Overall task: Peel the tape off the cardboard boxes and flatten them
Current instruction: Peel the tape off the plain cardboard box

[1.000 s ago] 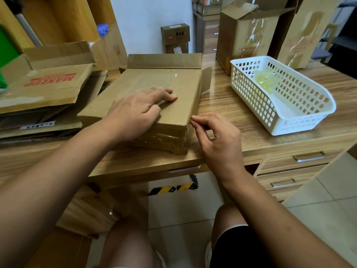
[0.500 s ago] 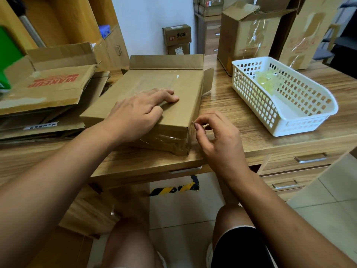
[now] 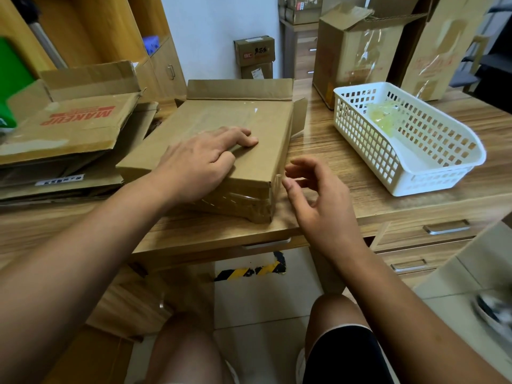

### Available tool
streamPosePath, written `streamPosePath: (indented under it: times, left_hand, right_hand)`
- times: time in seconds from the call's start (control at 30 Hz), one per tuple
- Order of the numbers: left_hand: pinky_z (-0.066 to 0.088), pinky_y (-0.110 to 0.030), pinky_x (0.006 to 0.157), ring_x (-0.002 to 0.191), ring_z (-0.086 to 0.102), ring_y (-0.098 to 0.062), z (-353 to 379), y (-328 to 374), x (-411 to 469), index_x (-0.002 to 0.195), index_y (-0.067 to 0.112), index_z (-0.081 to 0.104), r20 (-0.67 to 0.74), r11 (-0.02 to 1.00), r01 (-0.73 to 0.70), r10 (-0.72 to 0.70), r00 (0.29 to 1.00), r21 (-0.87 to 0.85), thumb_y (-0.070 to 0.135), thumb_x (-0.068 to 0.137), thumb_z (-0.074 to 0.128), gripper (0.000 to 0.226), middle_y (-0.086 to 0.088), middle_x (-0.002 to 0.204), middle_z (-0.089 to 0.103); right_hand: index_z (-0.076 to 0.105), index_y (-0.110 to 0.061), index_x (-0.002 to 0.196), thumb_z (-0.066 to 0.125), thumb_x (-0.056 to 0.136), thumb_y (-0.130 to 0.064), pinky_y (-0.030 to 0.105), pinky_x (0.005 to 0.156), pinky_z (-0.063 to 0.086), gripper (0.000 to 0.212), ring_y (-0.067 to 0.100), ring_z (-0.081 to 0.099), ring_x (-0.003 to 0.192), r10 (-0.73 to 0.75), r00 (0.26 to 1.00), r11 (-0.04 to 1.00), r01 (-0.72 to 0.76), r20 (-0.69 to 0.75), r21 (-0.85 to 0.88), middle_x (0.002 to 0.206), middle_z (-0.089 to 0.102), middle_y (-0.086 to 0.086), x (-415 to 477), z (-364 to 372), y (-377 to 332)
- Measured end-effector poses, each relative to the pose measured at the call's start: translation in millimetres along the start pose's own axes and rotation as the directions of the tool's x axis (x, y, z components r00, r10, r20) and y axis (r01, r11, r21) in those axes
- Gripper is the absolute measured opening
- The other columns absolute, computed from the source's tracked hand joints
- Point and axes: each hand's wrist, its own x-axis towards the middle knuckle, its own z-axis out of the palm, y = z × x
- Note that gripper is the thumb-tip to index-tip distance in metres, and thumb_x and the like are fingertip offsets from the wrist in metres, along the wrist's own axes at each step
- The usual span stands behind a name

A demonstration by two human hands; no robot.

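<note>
A flat brown cardboard box (image 3: 266,126) lies on the wooden desk (image 3: 332,151), far flaps open, clear tape (image 3: 235,200) wrapped over its near end. My left hand (image 3: 205,159) presses flat on the box's top, fingers together. My right hand (image 3: 318,198) hovers just right of the box's near right corner, fingers spread and curled, thumb tip close to the corner edge, holding nothing that I can see.
A stack of flattened boxes (image 3: 66,128) lies at the left. A white plastic basket (image 3: 410,139) with crumpled yellowish tape inside stands at the right. Two tall taped boxes (image 3: 357,51) stand behind it. Desk drawers (image 3: 443,228) are below right.
My right hand has let go of its pinch at the box's near right corner and opened, drifting slightly right. The left hand stays pressed on the box.
</note>
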Motion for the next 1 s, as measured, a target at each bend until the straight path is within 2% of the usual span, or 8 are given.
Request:
streamPosePath:
  times: [0.07, 0.17, 0.3, 0.47, 0.67, 0.87, 1.0]
  left_hand:
    - [0.038, -0.045, 0.101, 0.136, 0.037, -0.007, 1, -1, 0, 0.138, 0.051, 0.042, 0.001, 1.000, -0.002, 0.002, 1.000, 0.000, 0.039, 0.089, 0.026, 0.053, 0.028, 0.153, 0.034]
    - [0.039, -0.050, 0.106, 0.136, 0.038, -0.006, 1, -2, 0, 0.137, 0.052, 0.042, 0.004, 1.000, -0.007, 0.007, 1.000, -0.019, 0.039, 0.089, 0.026, 0.052, 0.027, 0.152, 0.035]
    - [0.038, -0.054, 0.106, 0.136, 0.038, -0.007, 1, -2, 0, 0.135, 0.054, 0.041, 0.006, 1.000, -0.006, 0.006, 1.000, -0.025, 0.040, 0.088, 0.026, 0.052, 0.028, 0.152, 0.035]
    - [0.039, -0.054, 0.107, 0.137, 0.038, -0.007, 2, -3, 0, 0.136, 0.054, 0.041, 0.002, 1.000, -0.002, 0.002, 1.000, -0.011, 0.041, 0.089, 0.026, 0.051, 0.028, 0.153, 0.034]
    - [0.037, -0.052, 0.108, 0.137, 0.036, -0.005, 1, -2, 0, 0.136, 0.054, 0.041, 0.015, 1.000, 0.005, -0.004, 1.000, -0.018, 0.040, 0.089, 0.026, 0.052, 0.029, 0.153, 0.033]
    - [0.038, -0.046, 0.103, 0.137, 0.036, -0.006, 1, -1, 0, 0.137, 0.055, 0.041, 0.011, 1.000, 0.022, -0.022, 1.000, 0.002, 0.040, 0.089, 0.026, 0.052, 0.031, 0.153, 0.032]
    - [0.038, -0.047, 0.103, 0.137, 0.036, -0.006, 0, 0, 0, 0.136, 0.056, 0.040, 0.018, 1.000, 0.030, -0.031, 0.999, 0.003, 0.041, 0.088, 0.025, 0.052, 0.031, 0.154, 0.031]
  right_hand:
    - [0.062, -0.010, 0.128, 0.068, 0.096, -0.014, 0.017, 0.093, 0.052, 0.033, 0.004, 0.064, 0.110, -0.014, 1.000, 0.999, 0.014, -0.019, 0.039, 0.117, 0.067, -0.001, -2, 0, 0]
    - [0.070, -0.006, 0.121, 0.070, 0.093, -0.006, 0.019, 0.095, 0.053, 0.027, 0.005, 0.065, 0.109, -0.053, 0.996, 0.998, 0.056, -0.076, 0.035, 0.114, 0.070, 0.001, -6, 8, -3]
    - [0.074, -0.010, 0.106, 0.071, 0.093, -0.005, 0.017, 0.085, 0.054, 0.014, 0.005, 0.067, 0.097, 0.019, 0.986, 0.997, -0.006, -0.164, 0.079, 0.099, 0.071, -0.003, -6, 15, -7]
    - [0.071, -0.012, 0.101, 0.067, 0.095, -0.006, 0.010, 0.079, 0.048, 0.010, 0.000, 0.061, 0.090, 0.007, 0.991, 1.000, -0.005, -0.133, 0.016, 0.095, 0.066, -0.004, -5, 17, -6]
    - [0.067, -0.009, 0.099, 0.064, 0.095, -0.001, 0.011, 0.072, 0.046, 0.010, 0.002, 0.059, 0.088, -0.026, 0.994, 1.000, 0.026, -0.104, -0.007, 0.093, 0.063, -0.002, -6, 16, -3]
    - [0.065, -0.008, 0.097, 0.063, 0.094, 0.002, 0.008, 0.073, 0.042, 0.011, 0.003, 0.056, 0.085, -0.021, 0.996, 1.000, 0.020, -0.087, -0.015, 0.091, 0.062, 0.001, -10, 16, -4]
    - [0.065, -0.007, 0.097, 0.062, 0.094, 0.003, 0.012, 0.074, 0.044, 0.011, 0.007, 0.057, 0.085, -0.025, 0.996, 1.000, 0.024, -0.084, -0.010, 0.091, 0.062, 0.003, -13, 15, -4]
